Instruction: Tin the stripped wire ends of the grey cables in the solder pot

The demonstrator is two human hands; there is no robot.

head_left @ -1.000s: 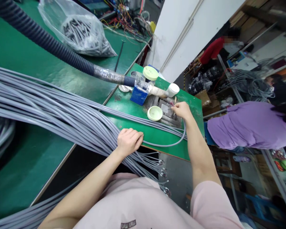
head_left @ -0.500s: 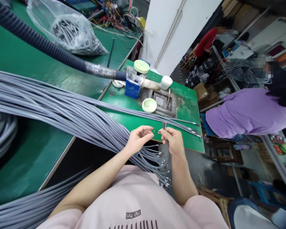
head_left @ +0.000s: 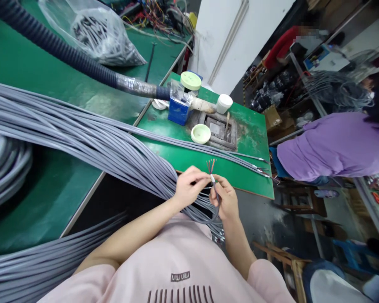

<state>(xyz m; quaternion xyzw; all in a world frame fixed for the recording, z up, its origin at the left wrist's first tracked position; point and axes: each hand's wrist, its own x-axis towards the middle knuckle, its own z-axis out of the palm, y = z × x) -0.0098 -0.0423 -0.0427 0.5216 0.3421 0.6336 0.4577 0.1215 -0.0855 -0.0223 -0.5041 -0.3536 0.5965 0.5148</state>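
Between my two hands is the end of a grey cable (head_left: 217,197), pointing up with several thin coloured wires (head_left: 211,165) fanned out of a white section at its tip. My left hand (head_left: 191,185) pinches that white section from the left with thumb and forefinger. Curled round the cable just below, my right hand (head_left: 225,197) holds it from the right. More grey cables (head_left: 135,162) run in a thick bundle from the left across the bench, and their stripped ends hang under my hands.
On the green bench (head_left: 249,130) stand a light green dish (head_left: 201,134), a white cup (head_left: 224,103) and a blue box (head_left: 178,111) joined to a black corrugated hose (head_left: 82,69). A plastic bag of cable pieces (head_left: 110,40) lies behind. A person in purple (head_left: 331,147) sits at right.
My left hand has moved right and now pinches the cable's tip, where before it was apart. The coloured wires now stand spread out. The view has shifted slightly.
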